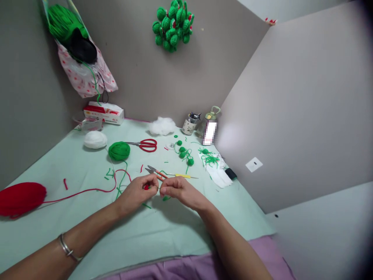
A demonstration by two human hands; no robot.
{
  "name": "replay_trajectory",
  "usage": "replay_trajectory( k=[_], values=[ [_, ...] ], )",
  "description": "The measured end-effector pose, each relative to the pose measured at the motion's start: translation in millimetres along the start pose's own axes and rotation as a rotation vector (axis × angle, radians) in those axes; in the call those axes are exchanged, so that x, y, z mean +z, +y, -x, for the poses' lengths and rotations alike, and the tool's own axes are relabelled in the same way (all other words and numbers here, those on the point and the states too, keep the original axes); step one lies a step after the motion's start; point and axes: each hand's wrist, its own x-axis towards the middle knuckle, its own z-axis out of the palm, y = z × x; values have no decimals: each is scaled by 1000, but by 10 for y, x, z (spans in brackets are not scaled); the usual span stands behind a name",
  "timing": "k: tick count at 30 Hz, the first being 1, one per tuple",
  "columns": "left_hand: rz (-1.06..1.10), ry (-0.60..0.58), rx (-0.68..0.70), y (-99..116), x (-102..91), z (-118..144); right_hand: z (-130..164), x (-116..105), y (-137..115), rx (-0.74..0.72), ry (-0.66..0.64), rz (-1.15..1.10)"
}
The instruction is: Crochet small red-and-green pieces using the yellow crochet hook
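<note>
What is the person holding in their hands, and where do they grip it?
The left hand pinches a tiny red-and-green piece at its fingertips; the right hand's hold cannot be told.

A tiny red-and-green crochet piece (147, 187) (mostly hidden) sits pinched between fingertips just above the table (175, 233), red yarn (87, 190) trailing leftward.
</note>
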Motion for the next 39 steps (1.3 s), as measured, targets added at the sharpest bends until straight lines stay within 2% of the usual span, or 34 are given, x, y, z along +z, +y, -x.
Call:
replay_trajectory(
  k=[7, 12, 14, 18, 22, 30, 39],
  values=[
    [154, -19, -81, -64, 5, -3, 19, -125, -13, -54, 245, -28],
    [294, -33, -109, -52, 52, 24, -13, -112, -6, -122, 378, -81],
    [342, 2, -105, -47, 63, 23, -24, -70, 8, -129, 357, -102],
    [401, 53, -84, -58, 84, 2, -50, 50, 75, -93, 224, -90],
    [421, 61, -78, -60, 93, 0, -66, 105, 109, -74, 260, -99],
    [490, -27, -73, -20, 85, 42, -80, -14, 84, -24, 227, -255],
    [535, -18, -81, 6, 87, 55, -112, 52, 118, -39, 244, -292]
  ],
)
